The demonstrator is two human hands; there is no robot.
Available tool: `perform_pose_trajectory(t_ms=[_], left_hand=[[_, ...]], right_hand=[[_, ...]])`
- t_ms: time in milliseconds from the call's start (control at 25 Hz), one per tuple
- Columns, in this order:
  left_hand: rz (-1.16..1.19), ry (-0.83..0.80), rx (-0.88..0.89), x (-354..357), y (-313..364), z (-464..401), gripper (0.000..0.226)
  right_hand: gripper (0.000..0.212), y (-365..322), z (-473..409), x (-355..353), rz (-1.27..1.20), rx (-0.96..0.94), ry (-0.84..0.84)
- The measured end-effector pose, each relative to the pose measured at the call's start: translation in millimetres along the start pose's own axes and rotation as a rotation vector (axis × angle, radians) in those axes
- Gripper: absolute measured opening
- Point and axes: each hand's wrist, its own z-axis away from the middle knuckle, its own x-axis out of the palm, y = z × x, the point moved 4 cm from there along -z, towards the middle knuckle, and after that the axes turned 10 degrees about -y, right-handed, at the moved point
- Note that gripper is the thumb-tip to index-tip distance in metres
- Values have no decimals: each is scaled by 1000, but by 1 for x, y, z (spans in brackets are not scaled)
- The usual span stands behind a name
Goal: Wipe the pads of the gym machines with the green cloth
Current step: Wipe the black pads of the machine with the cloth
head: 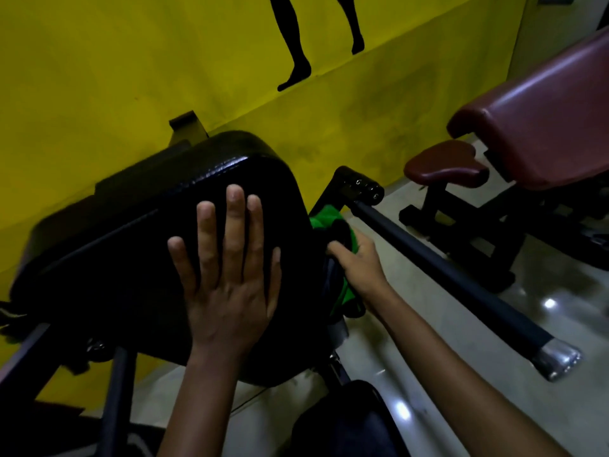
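The green cloth (342,258) is at the right edge of the black pad (131,245), at 3 o'clock from it. My right hand (361,265) grasps the cloth there. My left hand (227,278) lies flat on the pad, fingers straight. At 2 o'clock stands a maroon bench (540,127).

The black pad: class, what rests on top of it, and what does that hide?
The left hand lies flat, fingers straight, on the black pad. The pad surface beneath the palm is covered. The green cloth is at the pad's right edge, gripped by the right hand.
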Motion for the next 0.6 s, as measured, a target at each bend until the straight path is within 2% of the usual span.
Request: perform_pose_trajectory(t_ms=[120, 320, 480, 600], left_hand=[[40, -13, 8, 2, -1, 11, 70], [94, -80, -24, 23, 15, 49, 70], [116, -68, -84, 32, 21, 58, 69], [139, -33, -134, 38, 29, 59, 70]], right_hand=[[25, 29, 15, -1, 48, 169, 11], [27, 5, 3, -1, -20, -41, 7], [24, 50, 7, -5, 60, 72, 12], [24, 39, -1, -8, 2, -28, -40]])
